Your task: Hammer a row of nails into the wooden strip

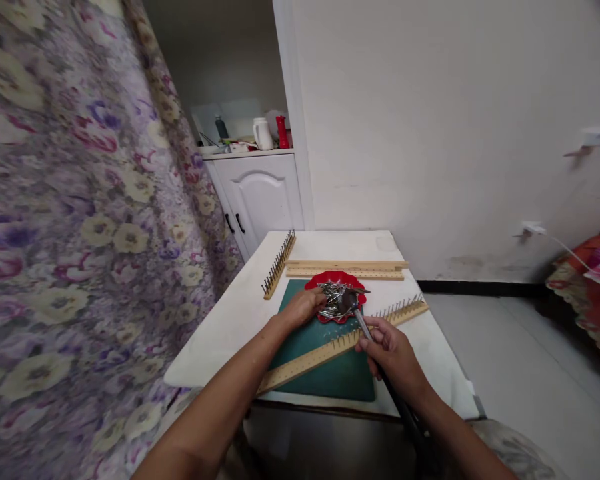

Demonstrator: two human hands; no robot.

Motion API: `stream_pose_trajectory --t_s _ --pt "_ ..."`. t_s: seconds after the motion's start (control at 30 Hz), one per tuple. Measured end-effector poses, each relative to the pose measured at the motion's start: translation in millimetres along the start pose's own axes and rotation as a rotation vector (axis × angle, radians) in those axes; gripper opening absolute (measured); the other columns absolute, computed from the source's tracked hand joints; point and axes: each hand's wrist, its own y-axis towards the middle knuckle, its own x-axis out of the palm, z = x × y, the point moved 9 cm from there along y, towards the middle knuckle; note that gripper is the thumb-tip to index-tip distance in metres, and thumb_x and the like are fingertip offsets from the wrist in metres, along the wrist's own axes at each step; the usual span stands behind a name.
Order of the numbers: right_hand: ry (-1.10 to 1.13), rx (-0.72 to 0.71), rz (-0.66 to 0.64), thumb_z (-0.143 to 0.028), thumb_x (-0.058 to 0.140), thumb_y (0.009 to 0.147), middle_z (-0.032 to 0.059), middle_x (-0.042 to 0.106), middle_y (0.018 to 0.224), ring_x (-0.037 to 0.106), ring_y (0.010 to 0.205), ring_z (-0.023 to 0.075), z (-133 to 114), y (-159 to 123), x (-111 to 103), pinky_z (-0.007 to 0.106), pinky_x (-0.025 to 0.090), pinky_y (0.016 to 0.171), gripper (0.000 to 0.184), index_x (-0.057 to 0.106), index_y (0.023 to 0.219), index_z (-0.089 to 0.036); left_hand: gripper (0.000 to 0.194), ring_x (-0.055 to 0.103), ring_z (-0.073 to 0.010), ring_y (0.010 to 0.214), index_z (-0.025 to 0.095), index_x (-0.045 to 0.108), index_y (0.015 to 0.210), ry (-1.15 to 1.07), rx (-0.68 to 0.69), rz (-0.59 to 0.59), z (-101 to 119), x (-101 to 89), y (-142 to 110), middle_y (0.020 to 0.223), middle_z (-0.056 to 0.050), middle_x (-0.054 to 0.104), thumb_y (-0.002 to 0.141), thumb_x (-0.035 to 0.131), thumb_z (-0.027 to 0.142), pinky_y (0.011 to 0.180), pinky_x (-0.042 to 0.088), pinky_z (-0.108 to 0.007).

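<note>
A red scalloped dish [336,277] holds a heap of loose nails [331,298]. My left hand [304,308] reaches over the dish's left rim, its fingers curled down at the nails; whatever they grip is hidden. In my right hand [393,348] is a hammer [364,325], held by its shaft, with the head above the dish's right side. Below both hands, a drilled wooden strip [305,359] lies slantwise across a green mat [330,383]. Nails stand upright along its right part; the left part shows bare holes.
All this lies on a white table [220,333]. Another nail-studded strip [279,265] lies at back left, and wooden strips [345,265] lie behind the dish. A flowered curtain [105,233] hangs left; a white cabinet [263,190] stands behind. A wall [430,133] rises beyond the table.
</note>
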Motion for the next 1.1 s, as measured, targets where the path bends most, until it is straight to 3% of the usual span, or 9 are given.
stream_pose_trajectory --t_s 0.1,0.23,0.37,0.47,0.6,1.1 --pt "0.013 -0.019 0.0 -0.029 0.061 0.076 -0.0041 0.062 0.067 0.044 0.032 0.0036 -1.7 -0.6 0.0 0.015 0.033 0.03 0.035 0.053 0.108 -0.018 0.011 0.057 -0.0164 0.073 0.02 0.063 0.072 -0.044 -0.019 0.122 4.1 -9.9 -10.7 0.078 -0.002 0.063 0.078 0.054 0.019 0.067 0.039 -0.023" --pt "0.016 -0.022 0.009 -0.029 0.061 0.075 -0.0042 0.062 0.067 0.044 0.032 0.0042 -2.8 -1.8 -1.0 0.015 0.032 0.03 0.035 0.053 0.108 -0.018 0.012 0.058 -0.0155 0.072 0.019 0.061 0.082 -0.233 -0.224 0.365 -6.5 -23.7 -43.1 0.077 -0.001 0.063 0.08 0.052 0.025 0.069 0.042 -0.024" --pt "0.001 -0.022 0.016 -0.029 0.06 0.075 -0.0043 0.062 0.067 0.044 0.033 0.0054 -2.4 -2.7 -1.5 0.017 0.032 0.031 0.035 0.053 0.108 -0.018 0.015 0.058 -0.0136 0.063 0.017 0.056 0.079 -0.577 -0.412 0.534 -15.6 -11.9 -91.7 0.068 0.001 0.061 0.077 0.056 0.032 0.063 0.044 -0.023" --pt "-0.008 -0.02 0.013 -0.028 0.059 0.076 -0.0044 0.061 0.066 0.045 0.033 0.0057 -1.4 -3.5 -0.8 0.016 0.032 0.031 0.035 0.052 0.109 -0.018 0.018 0.059 -0.0138 0.064 0.016 0.058 0.077 -0.691 -0.511 0.521 -11.2 14.6 -117.6 0.07 0.0 0.063 0.076 0.057 0.035 0.063 0.043 -0.023" --pt "-0.021 -0.023 0.001 -0.027 0.059 0.076 -0.003 0.063 0.069 0.045 0.034 0.0053 -1.6 -5.2 1.4 0.016 0.032 0.031 0.034 0.052 0.108 -0.017 0.018 0.054 -0.0132 0.063 0.015 0.064 0.072 -0.512 -0.538 0.488 4.0 36.1 -126.4 0.068 0.0 0.061 0.073 0.059 0.032 0.059 0.038 -0.022" --pt "-0.017 -0.006 0.001 -0.028 0.06 0.074 -0.0053 0.061 0.064 0.044 0.031 0.0049 -1.6 -6.1 3.9 0.017 0.033 0.031 0.035 0.053 0.107 -0.018 0.018 0.053 -0.0127 0.065 0.018 0.065 0.07 -0.293 -0.492 0.463 14.8 44.9 -115.6 0.07 0.001 0.058 0.078 0.054 0.029 0.061 0.035 -0.022"
